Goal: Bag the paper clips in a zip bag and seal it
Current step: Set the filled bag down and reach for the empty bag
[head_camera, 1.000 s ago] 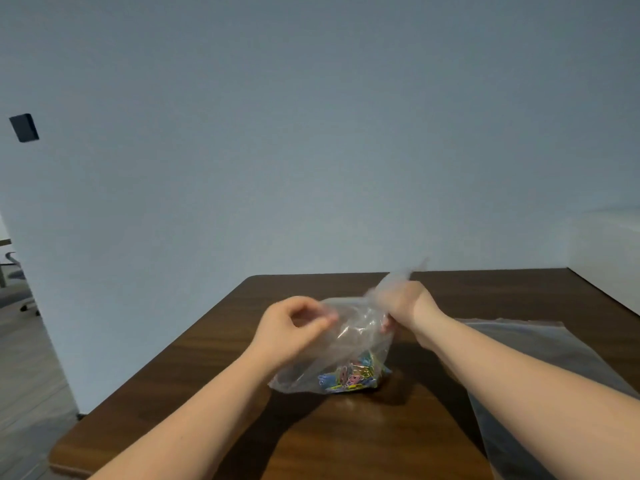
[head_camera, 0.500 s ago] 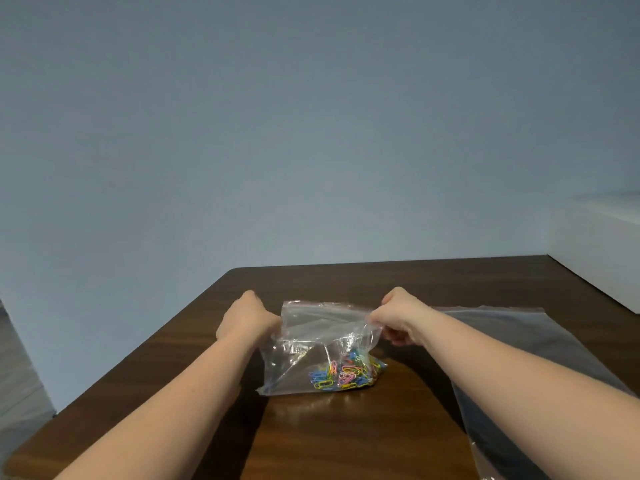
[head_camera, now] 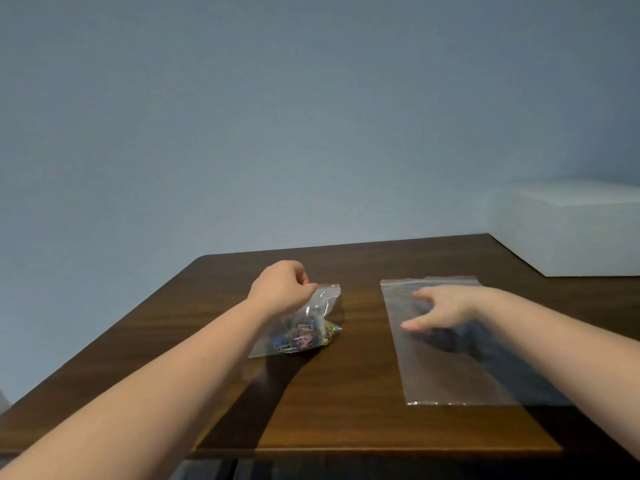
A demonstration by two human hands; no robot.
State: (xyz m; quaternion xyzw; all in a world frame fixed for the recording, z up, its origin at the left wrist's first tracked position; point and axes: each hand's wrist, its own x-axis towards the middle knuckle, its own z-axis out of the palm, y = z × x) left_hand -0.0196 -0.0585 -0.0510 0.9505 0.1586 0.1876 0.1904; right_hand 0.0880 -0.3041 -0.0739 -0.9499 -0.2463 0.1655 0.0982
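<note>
On the dark wooden counter (head_camera: 363, 393) a small zip bag (head_camera: 304, 327) sits left of the middle, and the coloured paper clips (head_camera: 301, 337) are heaped inside it at its near, lower end. The bag is propped up rather than lying flat: its long axis climbs from the near bottom edge, which rests on the wood, up and away to the zip strip, which points to the far side and a little to the right. The left hand (head_camera: 282, 289) has its grip closed narrow on the top left corner of the bag, thumb and fingers pinched on the plastic just beside the strip. Whether the strip is pressed fully shut I cannot tell from here.

The right hand (head_camera: 440, 308) is apart from that bag, its grip wide, fingers spread and pointing left, holding nothing. It hovers over or lightly on a second, larger clear bag (head_camera: 450, 372); which of the two I cannot make out, since the hand is blurred. That larger bag lies flat to the right, long axis running from near to far, its zip end at the far side.

A white box (head_camera: 571, 230) stands at the far right corner, against the pale blue wall (head_camera: 277, 116).
</note>
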